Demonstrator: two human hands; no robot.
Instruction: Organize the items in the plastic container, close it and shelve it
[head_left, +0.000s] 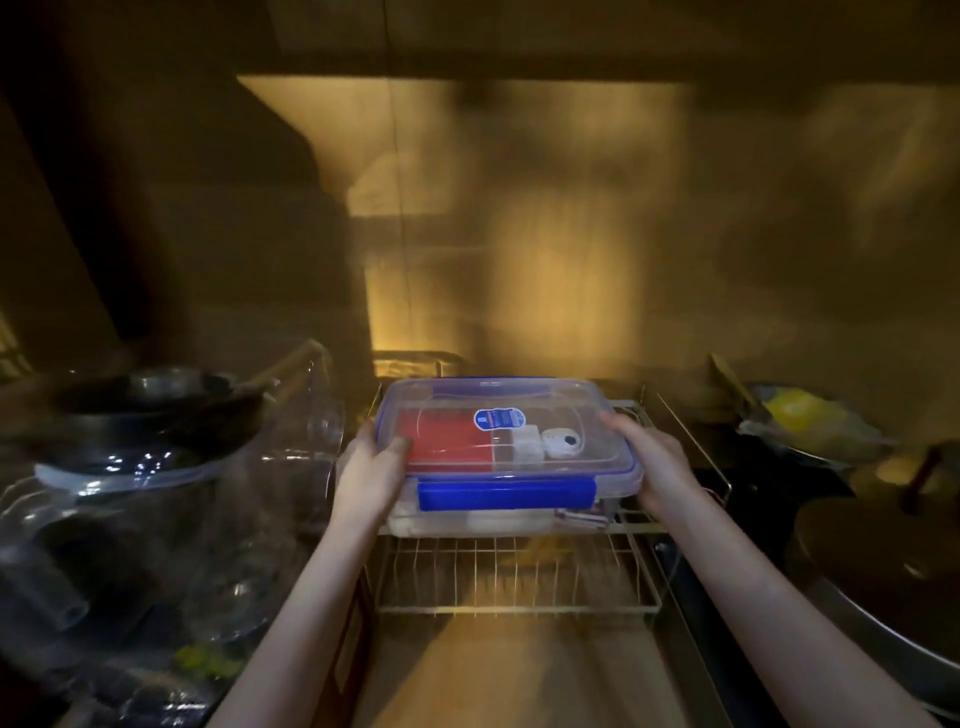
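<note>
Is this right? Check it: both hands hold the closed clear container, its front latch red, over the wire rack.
Not quite. The head view shows the front latch is blue, not red. Otherwise correct: left hand and right hand hold the closed container over the wire rack.

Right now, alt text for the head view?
Both hands, left hand and right hand, hold a closed clear plastic container with blue clips over a wire rack in a dim cupboard; glassware left, pots right.

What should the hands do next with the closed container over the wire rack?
Probably ease it forward and set it flat on the wire rack. The lid is already on the container, the left hand and right hand grip its two sides, and the rack's front tier looks free.
</note>
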